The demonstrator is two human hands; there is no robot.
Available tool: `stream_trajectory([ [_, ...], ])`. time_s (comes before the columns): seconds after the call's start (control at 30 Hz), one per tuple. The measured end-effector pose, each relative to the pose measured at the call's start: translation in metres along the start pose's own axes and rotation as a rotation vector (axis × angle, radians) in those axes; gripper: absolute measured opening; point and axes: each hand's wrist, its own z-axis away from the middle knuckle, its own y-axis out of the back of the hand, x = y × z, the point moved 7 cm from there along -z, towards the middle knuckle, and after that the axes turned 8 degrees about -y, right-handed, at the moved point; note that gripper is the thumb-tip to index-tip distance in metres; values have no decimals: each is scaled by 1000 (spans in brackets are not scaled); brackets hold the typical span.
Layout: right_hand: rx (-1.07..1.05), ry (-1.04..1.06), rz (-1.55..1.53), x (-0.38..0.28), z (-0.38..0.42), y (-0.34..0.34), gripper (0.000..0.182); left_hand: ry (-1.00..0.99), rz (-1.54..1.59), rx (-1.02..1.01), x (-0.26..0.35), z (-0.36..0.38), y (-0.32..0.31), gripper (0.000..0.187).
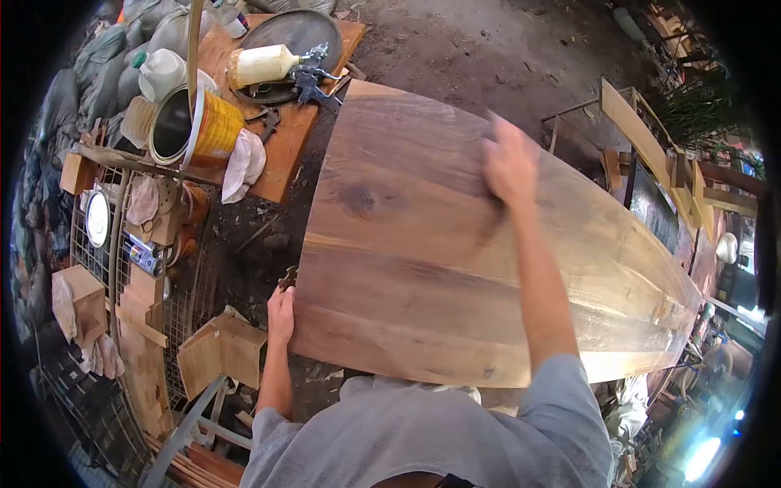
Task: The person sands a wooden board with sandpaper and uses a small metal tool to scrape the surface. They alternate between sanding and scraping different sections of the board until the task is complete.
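In front of me lies a broad wooden panel with brown grain and a dark knot, partly shiny towards its narrowing right end. My right hand is over its upper middle, smeared by motion. A dark blur shows below that hand; whether the hand holds something I cannot make out. At the panel's left edge, my left hand is closed, with a small dark jagged piece sticking up from its fingers. That hand is beside the panel edge, and its fingertips are partly hidden.
A spray gun with a cream cup lies on a round dark lid on an orange-brown board. Nearby stand a yellow bucket and a white jug. A wooden box is at lower left. Timber frames stand at right.
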Motion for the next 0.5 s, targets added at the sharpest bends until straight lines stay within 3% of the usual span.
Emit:
stream_trajectory([
  [0.03, 45, 22, 7, 68, 13, 13, 55, 21, 0, -10, -8, 1, 0, 33],
  [0.1, 129, -138, 199, 146, 31, 50, 50, 43, -2, -19, -14, 0, 3, 33],
  [0.17, 196, -174, 287, 155, 27, 49, 48, 47, -19, -35, -13, 0, 2, 33],
  [0.23, 36, 4, 128, 79, 2, 22, 43, 0, -21, -1, -6, 1, 1, 32],
  [0.27, 87, 137, 4, 16, -7, 4, 42, -45, -23, 31, -1, 0, 1, 33],
  [0.4, 71, 345, -79, -189, -61, -95, 47, -48, -52, 32, 12, -1, 3, 31],
  [0.5, -38, 275, -103, -258, -77, -132, 46, -28, -59, 55, 13, 2, 3, 30],
])
